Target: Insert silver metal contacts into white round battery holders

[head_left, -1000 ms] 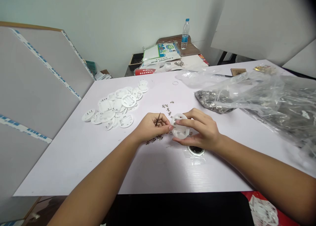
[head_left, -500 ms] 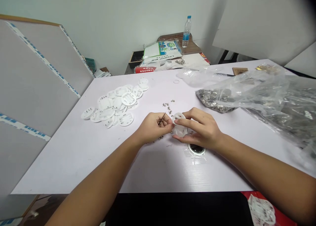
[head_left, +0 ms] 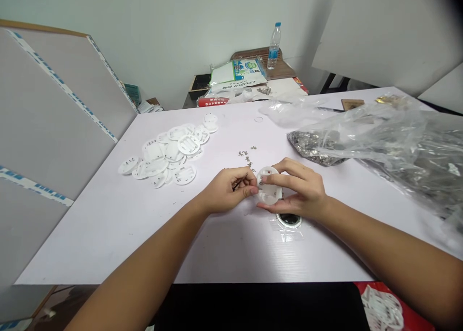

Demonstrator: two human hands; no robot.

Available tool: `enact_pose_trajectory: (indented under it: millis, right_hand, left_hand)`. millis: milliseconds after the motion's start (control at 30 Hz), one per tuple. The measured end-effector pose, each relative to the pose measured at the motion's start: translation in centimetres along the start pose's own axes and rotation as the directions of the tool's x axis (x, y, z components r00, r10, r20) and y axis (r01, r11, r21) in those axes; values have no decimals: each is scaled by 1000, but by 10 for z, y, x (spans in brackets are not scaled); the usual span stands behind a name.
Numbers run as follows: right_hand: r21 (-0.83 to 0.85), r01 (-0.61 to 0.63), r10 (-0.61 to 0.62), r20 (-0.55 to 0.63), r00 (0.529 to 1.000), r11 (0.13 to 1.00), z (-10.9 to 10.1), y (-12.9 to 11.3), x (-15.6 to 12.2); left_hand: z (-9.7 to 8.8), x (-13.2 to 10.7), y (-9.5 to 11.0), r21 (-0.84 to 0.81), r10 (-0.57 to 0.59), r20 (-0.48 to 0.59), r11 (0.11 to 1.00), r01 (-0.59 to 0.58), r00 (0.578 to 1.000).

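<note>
- At the bottom right, past the table's near edge, white printed pieces [head_left: 383,307] lie on a red surface [head_left: 363,286].
- On the white table [head_left: 108,225], a dark-centred white ring [head_left: 288,219] sits on a scrap of clear film, just below the right hand.
- The right hand [head_left: 300,189] is clamped on a round white plastic disc [head_left: 269,195], fingers over the top and thumb beneath.
- The left hand [head_left: 226,190] is curled closed around a thin dark tool [head_left: 236,188], mostly hidden, its fingertips [head_left: 253,191] just touching the disc's left edge. The hands are close together, with the disc between them.
- Small metal clips [head_left: 246,156] lie scattered just above the hands.
- To the left, loose white discs [head_left: 166,157] lie in an overlapping pile.
- To the right, a heap of metal parts [head_left: 311,145] lies beside a crumpled clear plastic bag [head_left: 408,152].
- Beyond the table, a water bottle [head_left: 274,46] stands on a brown surface.
</note>
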State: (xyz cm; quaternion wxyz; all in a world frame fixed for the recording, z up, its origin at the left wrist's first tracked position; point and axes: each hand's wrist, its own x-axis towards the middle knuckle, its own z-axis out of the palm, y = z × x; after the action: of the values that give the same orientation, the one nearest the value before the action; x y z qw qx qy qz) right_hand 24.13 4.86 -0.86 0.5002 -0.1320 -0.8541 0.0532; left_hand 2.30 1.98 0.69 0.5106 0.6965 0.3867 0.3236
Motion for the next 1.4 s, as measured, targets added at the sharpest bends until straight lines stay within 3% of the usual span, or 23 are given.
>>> enact_pose_trajectory:
  millis: [167,300,433,800,967,1400]
  right_hand:
    - [45,18,-18,-14,1000,999,2,-2,2]
    - [58,36,-34,-50,998,998,2,-3,2]
    - [73,42,-37,-65,997,996,3,-7,2]
    - [131,24,-5,-143,990,991,2,-24,11]
    - [148,26,-2,-158,987,989,3,-27,12]
    - [107,28,-12,-152,988,994,1,-29,13]
  left_hand:
    - [1,2,-4,-156,-22,15,987,24,1000]
    - [0,3,-6,-316,-157,44,935,163,987]
    - [-2,1,-7,-330,-250,151,900,287,957]
    - [3,-2,-14,-427,-132,261,873,237,956]
    - [5,-2,-10,-459,-58,249,872,171,967]
    - [10,-2,-12,-476,-36,222,868,141,974]
